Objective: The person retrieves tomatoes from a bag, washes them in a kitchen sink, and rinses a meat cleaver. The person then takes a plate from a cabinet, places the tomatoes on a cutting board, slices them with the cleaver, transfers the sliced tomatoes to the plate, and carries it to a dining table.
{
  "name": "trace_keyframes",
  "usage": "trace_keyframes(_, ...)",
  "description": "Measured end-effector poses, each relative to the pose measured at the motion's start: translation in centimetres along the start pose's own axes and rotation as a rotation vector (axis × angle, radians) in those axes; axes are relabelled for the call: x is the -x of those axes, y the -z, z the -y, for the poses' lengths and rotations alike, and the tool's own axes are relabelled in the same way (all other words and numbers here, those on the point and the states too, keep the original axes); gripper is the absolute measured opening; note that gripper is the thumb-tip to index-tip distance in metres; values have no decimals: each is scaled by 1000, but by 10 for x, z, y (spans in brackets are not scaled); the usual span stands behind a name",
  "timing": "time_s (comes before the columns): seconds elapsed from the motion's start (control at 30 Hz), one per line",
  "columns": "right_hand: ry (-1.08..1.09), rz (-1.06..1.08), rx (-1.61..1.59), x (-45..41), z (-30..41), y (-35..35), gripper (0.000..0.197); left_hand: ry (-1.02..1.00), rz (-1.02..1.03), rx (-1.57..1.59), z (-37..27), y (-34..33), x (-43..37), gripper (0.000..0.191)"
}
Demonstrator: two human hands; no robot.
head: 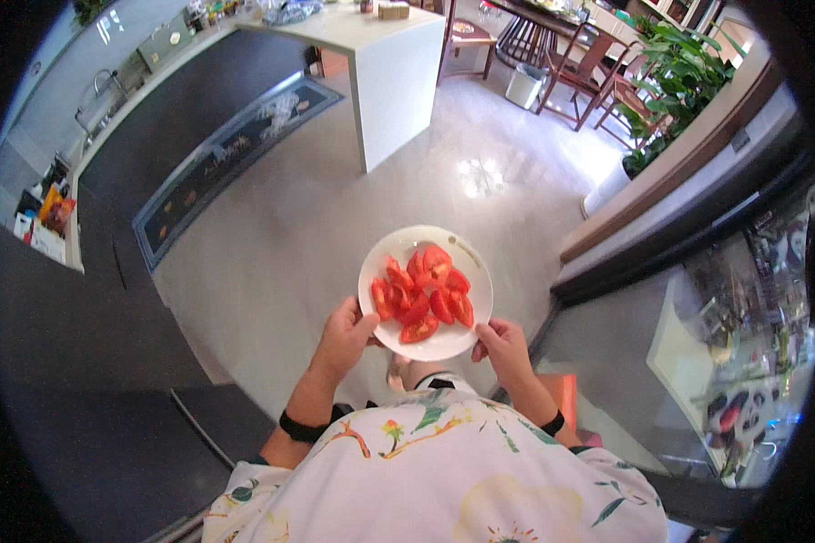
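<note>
A round white plate [411,236] is held level in front of my body, above the floor. Several red tomato wedges [414,309] lie loosely heaped on it, some with the cut side up. My left hand [343,337] grips the plate's lower left rim, thumb on top and the other fingers mostly hidden underneath. At the lower right rim, my right hand [504,345] pinches the edge with the thumb over it. Small printed writing marks the upper right of the plate's rim.
Dark cabinets [204,81] with a sink faucet [105,81] run along the left, a floor mat [231,163] before them. Ahead stands a white counter end [401,88]. Wooden chairs [587,64], a waste bin [525,86] and a potted plant [679,88] are farther right. A glass panel [611,366] flanks my right side.
</note>
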State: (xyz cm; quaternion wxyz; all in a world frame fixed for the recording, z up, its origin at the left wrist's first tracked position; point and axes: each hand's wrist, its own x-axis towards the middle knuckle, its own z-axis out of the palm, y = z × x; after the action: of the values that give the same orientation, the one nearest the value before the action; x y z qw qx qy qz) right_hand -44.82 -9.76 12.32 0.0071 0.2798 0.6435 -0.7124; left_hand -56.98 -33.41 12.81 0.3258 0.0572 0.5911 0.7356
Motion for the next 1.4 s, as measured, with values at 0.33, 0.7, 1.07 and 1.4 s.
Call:
trace_keyframes(0.33,6,47,68,-200,106,-25,25,-4,-113,63,-81,39,-186,32)
trace_keyframes(0.7,-8,-89,22,-419,200,49,23,-10,58,32,-149,2,-456,32)
trace_keyframes(1.07,151,-502,-188,-610,319,197,21,36,459,-73,-247,-147,-780,30)
trace_keyframes(1.4,135,-448,-154,-813,432,301,22,114,378,-63,-315,-224,-975,31)
